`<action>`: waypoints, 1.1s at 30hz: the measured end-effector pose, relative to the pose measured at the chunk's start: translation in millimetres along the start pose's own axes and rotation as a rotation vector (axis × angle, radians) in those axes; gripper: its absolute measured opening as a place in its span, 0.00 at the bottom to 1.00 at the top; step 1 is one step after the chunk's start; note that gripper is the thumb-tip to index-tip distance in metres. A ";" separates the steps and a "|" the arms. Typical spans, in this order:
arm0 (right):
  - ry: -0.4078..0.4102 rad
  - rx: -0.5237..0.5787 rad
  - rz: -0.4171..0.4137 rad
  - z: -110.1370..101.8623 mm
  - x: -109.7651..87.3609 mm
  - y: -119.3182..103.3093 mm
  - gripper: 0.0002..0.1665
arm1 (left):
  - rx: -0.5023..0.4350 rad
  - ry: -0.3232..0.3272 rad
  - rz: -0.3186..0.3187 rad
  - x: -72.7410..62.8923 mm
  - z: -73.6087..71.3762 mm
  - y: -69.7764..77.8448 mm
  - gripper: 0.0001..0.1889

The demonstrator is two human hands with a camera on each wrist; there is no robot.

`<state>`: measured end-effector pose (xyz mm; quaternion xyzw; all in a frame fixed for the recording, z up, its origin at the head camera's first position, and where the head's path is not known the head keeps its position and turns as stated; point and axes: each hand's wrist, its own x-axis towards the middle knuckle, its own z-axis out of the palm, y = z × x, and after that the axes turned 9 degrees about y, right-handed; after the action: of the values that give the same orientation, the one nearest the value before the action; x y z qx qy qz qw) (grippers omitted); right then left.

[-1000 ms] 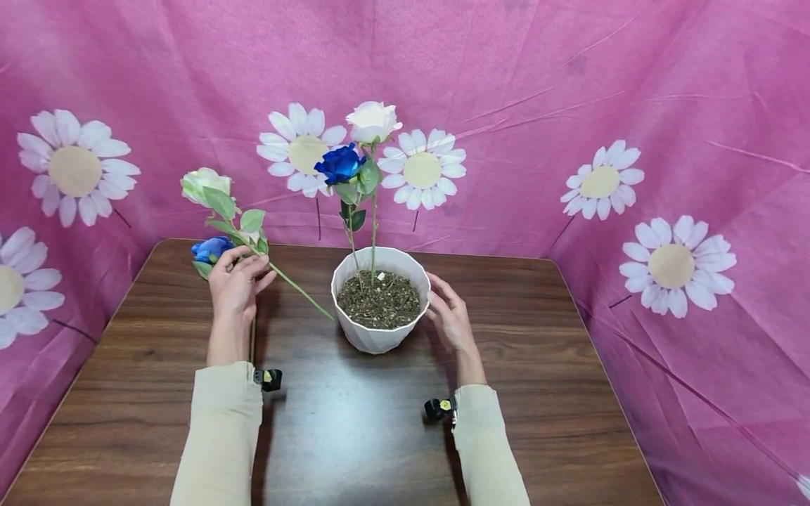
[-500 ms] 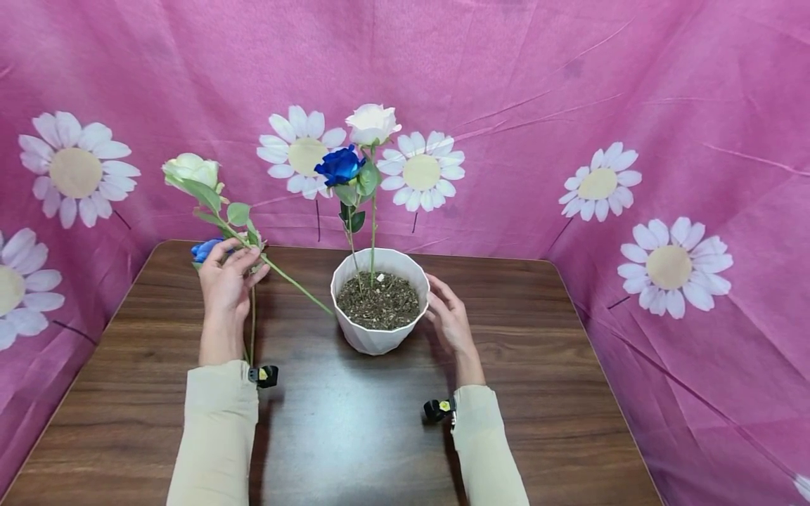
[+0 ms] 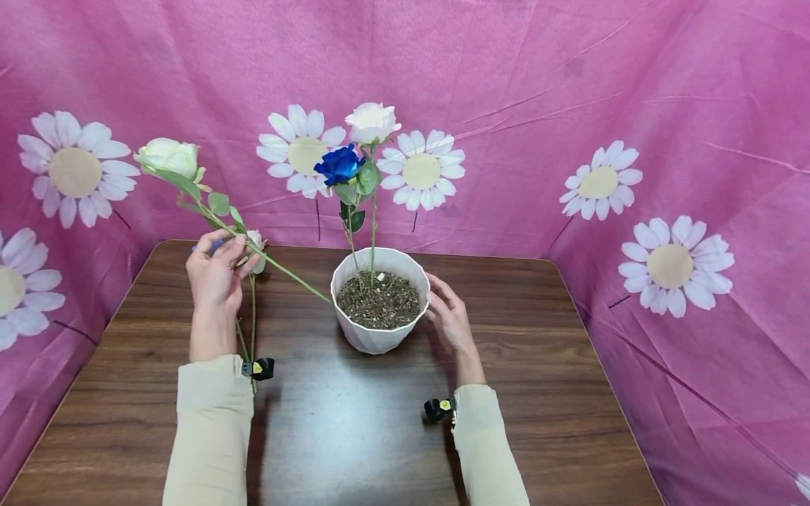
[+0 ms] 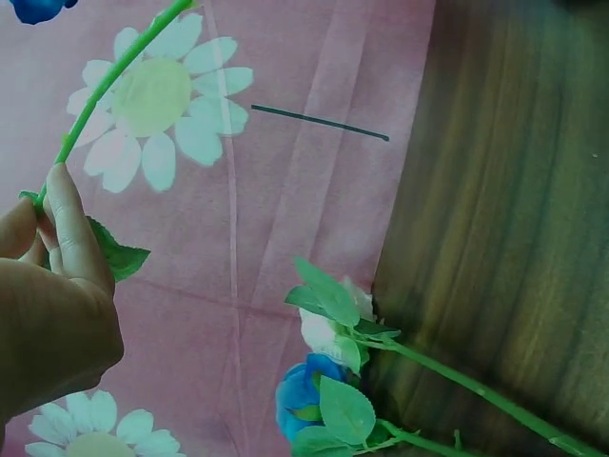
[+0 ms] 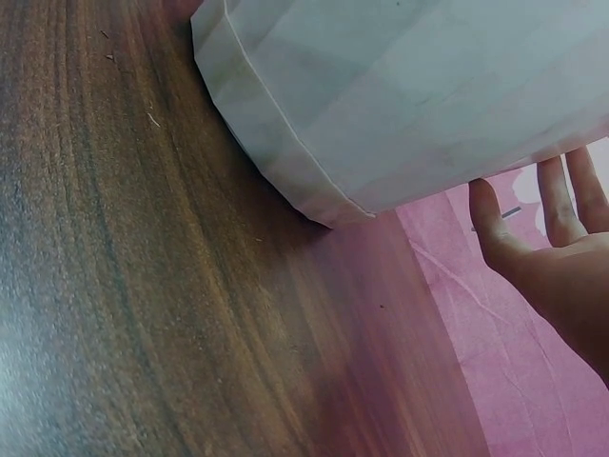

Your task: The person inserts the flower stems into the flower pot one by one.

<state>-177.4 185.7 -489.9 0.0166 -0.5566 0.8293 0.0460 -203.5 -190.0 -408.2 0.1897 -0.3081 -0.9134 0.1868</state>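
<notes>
My left hand (image 3: 214, 284) pinches the green stem (image 4: 105, 84) of a pale greenish-white rose (image 3: 167, 158), raised over the table's left side. The bloom leans up to the left, and the stem slants down to the right, its lower end overlapping the pot's left rim in the head view. With its fingers spread, my right hand (image 3: 451, 316) touches the right side of the white faceted flowerpot (image 3: 375, 341). In the pot's dark soil (image 3: 380, 309) stand a blue rose (image 3: 340, 166) and a white rose (image 3: 372, 124), both upright.
Another white rose (image 4: 328, 324) and a blue rose (image 4: 303, 395) lie on the wooden table (image 3: 342, 429) at the left, partly behind my left hand in the head view. A pink cloth (image 3: 506, 63) printed with daisies hangs around the table's back and sides.
My left hand has moved left and slightly up with the pale rose, whose bloom has swung left and higher. The stem's lower end has risen along the pot. My right hand stays put.
</notes>
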 end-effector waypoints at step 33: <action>-0.016 0.000 -0.020 -1.4 0.4 1.1 0.27 | -0.043 -0.113 0.027 -18.4 39.8 -8.9 0.08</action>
<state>-177.9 186.6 -491.4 0.0289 -0.5566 0.8288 0.0500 -208.0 -155.4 -380.2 0.1293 -0.3012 -0.9264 0.1855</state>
